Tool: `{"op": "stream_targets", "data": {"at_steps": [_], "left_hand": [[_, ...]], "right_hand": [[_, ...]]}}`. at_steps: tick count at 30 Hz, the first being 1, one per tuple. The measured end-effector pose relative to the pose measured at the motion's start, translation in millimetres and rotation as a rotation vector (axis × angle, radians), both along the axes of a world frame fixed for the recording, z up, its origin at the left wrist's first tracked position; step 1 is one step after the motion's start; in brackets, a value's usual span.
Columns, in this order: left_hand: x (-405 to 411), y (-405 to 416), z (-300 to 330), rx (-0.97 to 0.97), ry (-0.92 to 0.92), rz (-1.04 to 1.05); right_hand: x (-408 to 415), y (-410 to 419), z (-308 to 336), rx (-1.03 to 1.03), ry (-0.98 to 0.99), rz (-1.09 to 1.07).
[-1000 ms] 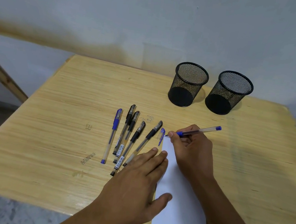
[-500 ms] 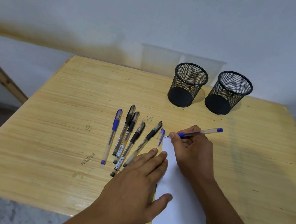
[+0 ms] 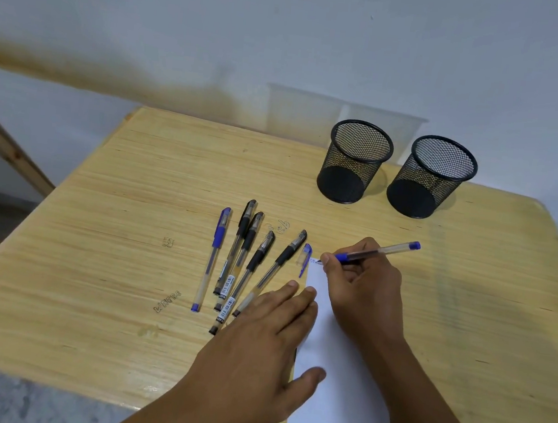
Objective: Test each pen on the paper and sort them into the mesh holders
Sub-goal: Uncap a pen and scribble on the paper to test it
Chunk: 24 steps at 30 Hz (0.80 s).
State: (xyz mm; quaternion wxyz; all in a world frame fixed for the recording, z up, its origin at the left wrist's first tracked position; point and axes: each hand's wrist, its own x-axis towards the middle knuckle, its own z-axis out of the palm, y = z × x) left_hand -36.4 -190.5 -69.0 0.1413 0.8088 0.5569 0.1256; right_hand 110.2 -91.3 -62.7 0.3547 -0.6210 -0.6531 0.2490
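From the head view: right hand (image 3: 364, 289) pinching a blue pen (image 3: 375, 252) low on its dark grip, tip on the top left corner of the paper (image 3: 336, 403), where faint blue marks show; left hand (image 3: 257, 353) flat, fingers straight, pressing the sheet's left edge on the table (image 3: 112, 245). Likely light, stiff and smooth-barrelled, so best held at that rubbery grip section; thin sheet prone to sliding unless pinned. Loose cap (image 3: 305, 257) just beside the corner, five capped pens (image 3: 248, 263) fanned left, two mesh holders (image 3: 397, 170) standing empty beyond.
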Motion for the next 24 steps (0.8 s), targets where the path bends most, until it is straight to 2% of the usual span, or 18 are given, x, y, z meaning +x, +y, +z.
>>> {"op": "stream_targets", "data": {"at_steps": [24], "left_hand": [[0.4, -1.1, -0.3, 0.028, -0.025, -0.006]], "right_hand": [[1.3, -1.5, 3.9, -0.024, 0.019, -0.025]]}}
